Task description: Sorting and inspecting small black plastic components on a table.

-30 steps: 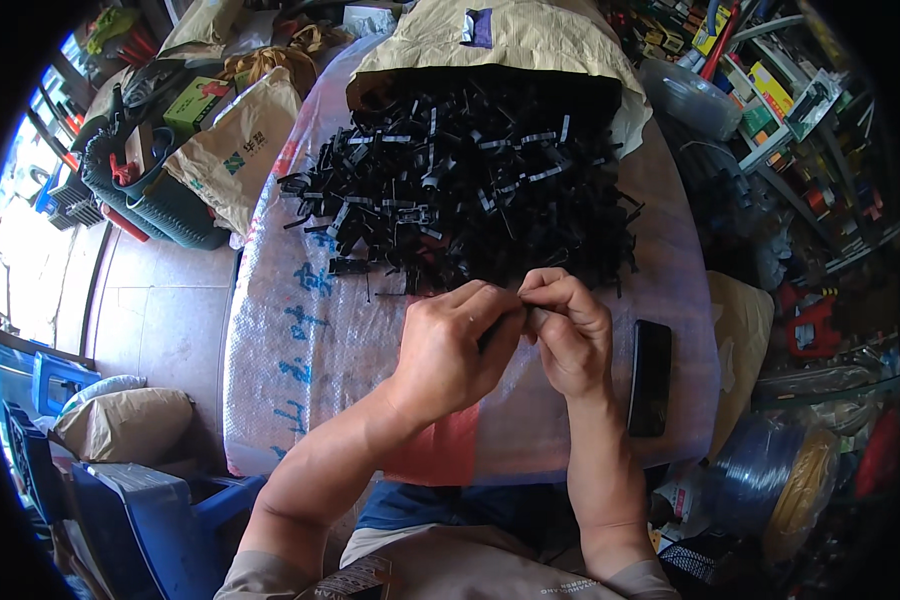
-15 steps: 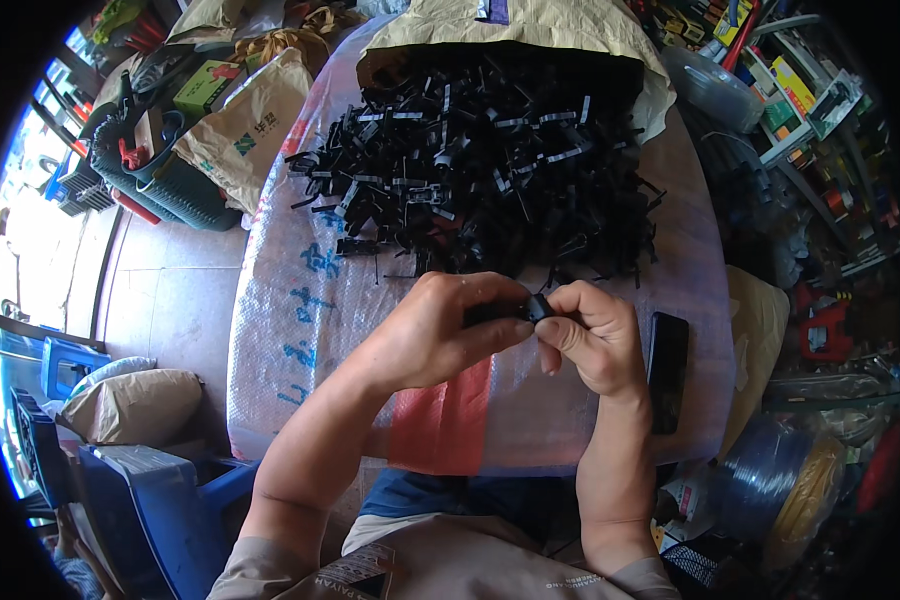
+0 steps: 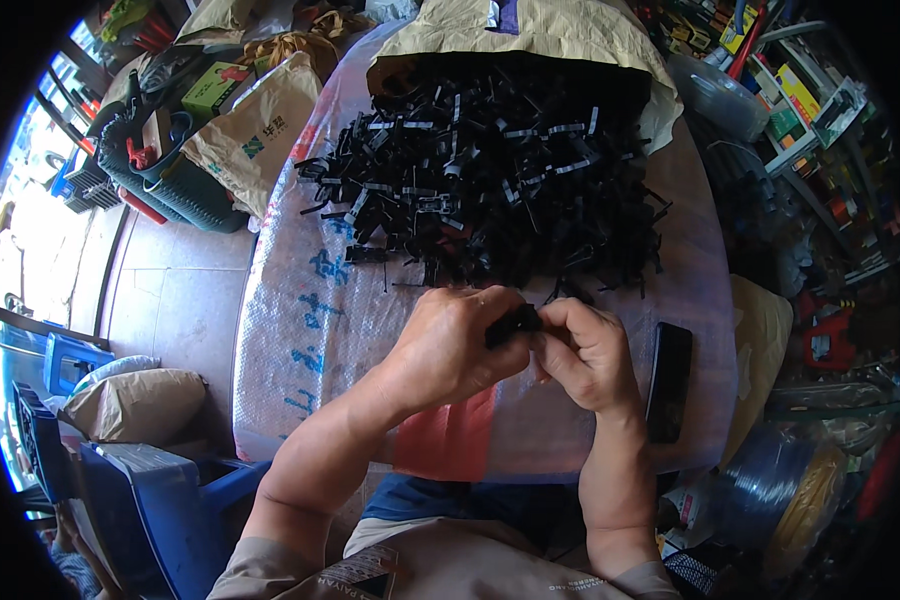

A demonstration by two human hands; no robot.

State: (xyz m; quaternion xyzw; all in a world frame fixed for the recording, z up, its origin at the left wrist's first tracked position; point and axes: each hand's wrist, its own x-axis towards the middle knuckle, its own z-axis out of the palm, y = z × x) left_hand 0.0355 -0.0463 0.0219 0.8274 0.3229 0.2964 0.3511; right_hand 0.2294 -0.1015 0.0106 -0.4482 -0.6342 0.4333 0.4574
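Note:
A small black plastic part [image 3: 513, 325] sits between my two hands, just in front of a heap of similar black plastic pieces [image 3: 490, 190]. My left hand [image 3: 460, 340] is closed around it, with the thumb and fingers hiding much of its shape. At its right end, the thumb and forefinger of my right hand [image 3: 585, 350] are pinched together. What lies inside that pinch is mostly covered by the fingertips. The heap spills from the mouth of a paper-like sack [image 3: 530, 45] onto a white woven plastic sheet [image 3: 290, 300] with a red stripe.
A black phone [image 3: 670, 380] lies right of my right hand. Blue plastic stools [image 3: 155, 500] and a tan sack [image 3: 135, 405] stand on the floor at left. Crowded shelves [image 3: 810, 120] line the right side, above a wrapped coil of tubing [image 3: 770, 480].
Both hands have shifted slightly down in the picture, and the whole view has moved a little. The black part has turned between the fingers, and its end is now more covered.

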